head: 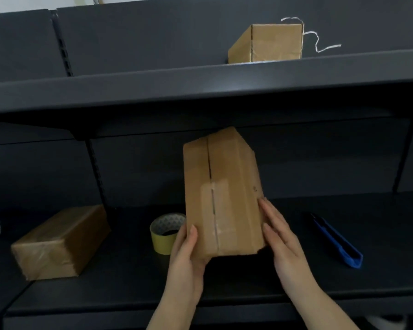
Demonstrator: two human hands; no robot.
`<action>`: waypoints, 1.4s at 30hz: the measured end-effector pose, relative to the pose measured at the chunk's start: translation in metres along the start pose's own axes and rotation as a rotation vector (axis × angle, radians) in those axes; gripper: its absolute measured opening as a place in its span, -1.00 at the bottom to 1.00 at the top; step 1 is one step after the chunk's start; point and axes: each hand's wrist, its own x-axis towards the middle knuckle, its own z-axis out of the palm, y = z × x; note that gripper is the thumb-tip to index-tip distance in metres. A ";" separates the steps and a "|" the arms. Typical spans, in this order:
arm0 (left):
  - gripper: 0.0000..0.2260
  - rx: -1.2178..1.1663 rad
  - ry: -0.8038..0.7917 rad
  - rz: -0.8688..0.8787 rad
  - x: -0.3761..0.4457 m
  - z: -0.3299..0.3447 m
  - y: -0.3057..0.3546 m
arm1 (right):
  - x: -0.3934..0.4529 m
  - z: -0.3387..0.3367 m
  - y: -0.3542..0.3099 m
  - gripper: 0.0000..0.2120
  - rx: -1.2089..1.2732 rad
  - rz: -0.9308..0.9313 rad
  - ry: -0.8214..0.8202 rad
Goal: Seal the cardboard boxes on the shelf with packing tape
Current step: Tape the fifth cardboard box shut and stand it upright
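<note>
A tall cardboard box (224, 186) stands on the lower dark shelf (129, 282), its flap seam facing me with a strip of clear tape over the lower half. My left hand (186, 253) holds its lower left corner, thumb on the front face. Straight fingers of my right hand (281, 239) press flat against its right side. A roll of yellow packing tape (162, 232) sits just left of the box, partly hidden behind it and my left hand.
A taped cardboard box (60, 241) lies at the left of the lower shelf. A blue box cutter (336, 241) lies to the right. On the upper shelf (200, 84) stands another cardboard box (272, 42) with a loose white strip. Papers show at the far left edge.
</note>
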 end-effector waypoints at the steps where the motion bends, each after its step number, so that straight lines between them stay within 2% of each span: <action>1: -0.64 -0.043 0.012 -0.023 0.001 -0.001 0.000 | -0.002 -0.001 0.000 -0.58 0.015 0.019 0.054; 4: -0.58 -0.107 0.080 -0.090 0.004 -0.002 0.000 | -0.006 -0.005 0.003 -0.40 0.101 0.057 0.116; 5: -0.55 -0.087 0.100 -0.090 0.005 -0.001 0.000 | -0.005 -0.006 0.004 -0.38 0.137 0.042 0.131; 7: -0.61 0.032 0.113 -0.038 0.005 0.000 -0.002 | -0.009 -0.006 0.002 -0.38 0.169 -0.014 0.185; 11: -0.77 0.455 0.109 0.064 -0.002 0.012 -0.008 | -0.017 -0.004 -0.003 -0.35 0.089 -0.110 0.296; 15: -0.66 0.925 0.069 0.171 -0.015 0.009 -0.013 | -0.029 -0.009 -0.004 -0.44 -0.039 -0.067 0.370; 17: -0.60 1.173 -0.007 0.308 -0.020 0.004 -0.003 | -0.035 -0.015 -0.004 -0.47 -0.081 -0.025 0.395; 19: -0.61 1.343 -0.025 0.517 -0.014 -0.003 0.016 | -0.035 -0.026 -0.008 -0.46 -0.184 -0.110 0.419; 20: -0.64 1.414 0.015 0.594 -0.005 -0.005 0.029 | -0.032 -0.033 -0.012 -0.47 -0.236 -0.183 0.418; 22: -0.64 1.647 0.091 0.600 0.018 -0.005 0.057 | -0.019 -0.049 -0.022 -0.52 -0.299 -0.295 0.339; 23: -0.56 1.810 0.085 0.502 0.031 -0.004 0.067 | -0.010 -0.056 -0.029 -0.55 -0.307 -0.316 0.253; 26: -0.32 2.171 -0.069 0.007 0.061 0.002 0.069 | 0.020 -0.078 -0.051 -0.53 -0.268 -0.205 -0.182; 29: -0.28 2.366 -0.142 -0.297 0.071 0.002 0.048 | 0.051 -0.099 -0.063 -0.36 -0.351 -0.009 -0.591; 33: -0.38 2.412 -0.104 -0.292 0.080 0.002 0.044 | 0.079 -0.112 -0.081 -0.15 -0.485 0.236 -1.038; 35: -0.54 2.374 -0.128 -0.240 0.082 -0.001 0.045 | 0.085 -0.110 -0.083 -0.12 -0.665 0.312 -1.110; 38: -0.77 2.239 -0.164 -0.116 0.079 -0.016 0.055 | 0.075 -0.083 -0.087 -0.19 -1.016 0.256 -0.942; 41: -0.91 1.911 -0.108 -0.047 0.074 -0.033 0.082 | 0.050 -0.041 -0.087 -0.20 -1.316 0.027 -0.706; 42: -0.88 1.796 -0.096 -0.019 0.071 -0.035 0.092 | 0.043 -0.024 -0.086 -0.18 -1.426 -0.053 -0.631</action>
